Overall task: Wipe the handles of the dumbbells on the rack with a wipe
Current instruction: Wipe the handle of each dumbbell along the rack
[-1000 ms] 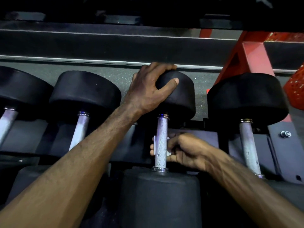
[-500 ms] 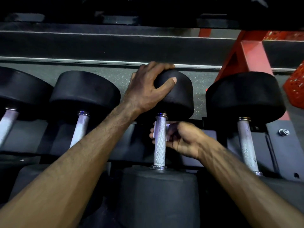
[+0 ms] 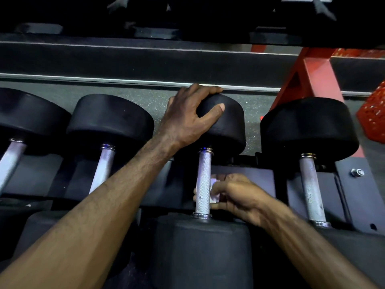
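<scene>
Our left hand (image 3: 187, 119) grasps the far head (image 3: 223, 126) of the third dumbbell, fingers curled over its top edge and thumb pressed on its side, steadying it on the rack (image 3: 345, 184). Our right hand (image 3: 235, 197) pinches a small white wipe (image 3: 214, 189) against the right side of that dumbbell's handle (image 3: 203, 182), on its lower half just above the near collar, with fingertips showing past the handle's left side, so the hand seems to wrap it.

Going left to right, we see four dumbbells in this row. At the far left, one handle (image 3: 10, 163) is only partly in view. Next to it, the second handle (image 3: 103, 170) looks clean and bright, though we cannot tell whether it has been wiped. Our third handle is the one in hand; its upper part shows bare knurling above the wipe. To the right, the fourth handle (image 3: 311, 188) carries dark smudges and scuffs, so we judge it unwiped.

We reckon the task is somewhere in the middle: one handle is being worked, at least the marked one on the right is left, and any dumbbells beyond the frame's edges are unknown to us. A red frame (image 3: 312, 80) rises behind the rack at right.
</scene>
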The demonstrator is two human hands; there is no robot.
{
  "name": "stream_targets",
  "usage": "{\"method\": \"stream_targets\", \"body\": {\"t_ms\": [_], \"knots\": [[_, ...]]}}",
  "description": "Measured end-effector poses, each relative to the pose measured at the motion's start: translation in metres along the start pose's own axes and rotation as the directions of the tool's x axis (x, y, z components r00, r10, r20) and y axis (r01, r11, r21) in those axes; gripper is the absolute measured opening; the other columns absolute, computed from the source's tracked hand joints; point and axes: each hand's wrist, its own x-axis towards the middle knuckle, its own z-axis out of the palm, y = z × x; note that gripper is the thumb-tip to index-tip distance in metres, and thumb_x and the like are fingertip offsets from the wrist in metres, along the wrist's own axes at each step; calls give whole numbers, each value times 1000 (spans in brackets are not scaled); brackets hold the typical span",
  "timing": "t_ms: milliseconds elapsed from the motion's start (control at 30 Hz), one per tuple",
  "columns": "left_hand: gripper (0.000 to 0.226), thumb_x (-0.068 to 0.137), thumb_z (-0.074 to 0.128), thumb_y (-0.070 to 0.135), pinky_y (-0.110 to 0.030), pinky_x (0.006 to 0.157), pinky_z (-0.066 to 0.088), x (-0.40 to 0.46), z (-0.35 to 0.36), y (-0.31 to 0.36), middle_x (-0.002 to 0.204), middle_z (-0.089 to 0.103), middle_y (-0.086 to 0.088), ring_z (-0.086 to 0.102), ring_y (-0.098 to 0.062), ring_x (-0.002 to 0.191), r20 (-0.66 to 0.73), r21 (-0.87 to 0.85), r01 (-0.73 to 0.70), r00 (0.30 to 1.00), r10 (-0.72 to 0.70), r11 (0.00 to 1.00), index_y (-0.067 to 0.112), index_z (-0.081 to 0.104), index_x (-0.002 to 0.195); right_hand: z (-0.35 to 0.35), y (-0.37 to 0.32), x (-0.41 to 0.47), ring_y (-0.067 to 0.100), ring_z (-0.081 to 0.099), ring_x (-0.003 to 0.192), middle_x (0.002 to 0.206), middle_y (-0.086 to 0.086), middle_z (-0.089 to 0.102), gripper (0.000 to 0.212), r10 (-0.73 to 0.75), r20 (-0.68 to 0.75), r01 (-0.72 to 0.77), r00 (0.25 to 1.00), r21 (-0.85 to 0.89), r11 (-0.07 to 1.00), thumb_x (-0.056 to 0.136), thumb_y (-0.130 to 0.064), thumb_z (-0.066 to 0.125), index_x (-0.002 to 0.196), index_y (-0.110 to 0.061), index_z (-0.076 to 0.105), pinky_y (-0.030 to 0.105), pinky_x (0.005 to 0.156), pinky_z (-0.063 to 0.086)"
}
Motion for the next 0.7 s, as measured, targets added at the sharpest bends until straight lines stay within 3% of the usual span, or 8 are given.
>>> {"method": "stream_targets", "body": {"t_ms": [67, 167, 267, 367, 433, 567, 700], "knots": [[53, 94, 55, 63, -55, 114, 41, 0, 0, 0, 132, 65, 15, 57, -18, 129, -1, 5, 3, 1000, -3, 1000, 37, 68, 139, -2, -2, 2, 38, 68, 98, 111, 32, 71, 39, -9, -27, 9, 1000, -10, 1000, 83, 20, 46, 110, 4, 69, 40, 78, 64], [54, 94, 54, 63, -55, 114, 42, 0, 0, 1, 132, 65, 15, 57, -18, 129, 8, 3, 4, 1000, -4, 1000, 36, 68, 139, -6, -27, 13, 26, 71, 72, 92, 20, 72, 33, -104, -140, 116, 985, 75, 990, 89, 21, 47, 98, -1, 70, 36, 65, 64], [53, 94, 54, 62, -56, 115, 41, -1, -2, 2, 132, 65, 17, 56, -17, 131, 2, 2, -3, 1000, 3, 1000, 36, 68, 139, -6, -26, 5, 21, 72, 67, 86, 17, 74, 25, -139, -143, 144, 980, 26, 989, 91, 19, 54, 99, 3, 71, 36, 67, 65], [54, 94, 53, 62, -56, 116, 40, -1, -2, 4, 133, 65, 17, 54, -16, 132, -4, 1, -6, 1000, 6, 1000, 36, 68, 139, -10, 0, -7, 27, 75, 76, 96, 26, 75, 20, -78, -114, 74, 990, -41, 996, 90, 15, 62, 107, 10, 71, 40, 74, 66], [55, 94, 53, 62, -56, 115, 40, -1, -3, 4, 133, 65, 16, 55, -17, 132, -8, 15, -7, 1000, 7, 1000, 36, 68, 139, -17, 4, -3, 29, 75, 80, 100, 27, 76, 21, -82, -158, 80, 984, -21, 997, 91, 15, 62, 108, 10, 72, 38, 71, 66], [54, 99, 48, 57, -51, 112, 40, -3, -2, 5, 137, 65, 11, 55, -20, 129, 6, 62, 2, 1000, -2, 998, 32, 67, 142, -22, -8, 8, 21, 73, 67, 85, 17, 75, 20, -150, -273, 162, 950, 21, 987, 93, 16, 58, 99, 3, 72, 34, 65, 64], [55, 106, 45, 52, -52, 116, 38, -3, -11, 12, 148, 60, 5, 52, -22, 136, 127, 117, 1, 992, -16, 993, 25, 60, 152, -22, -8, -14, 17, 67, 64, 77, 11, 69, 20, -173, -396, 183, 902, -11, 983, 93, 13, 59, 91, -3, 71, 37, 72, 63]]}}
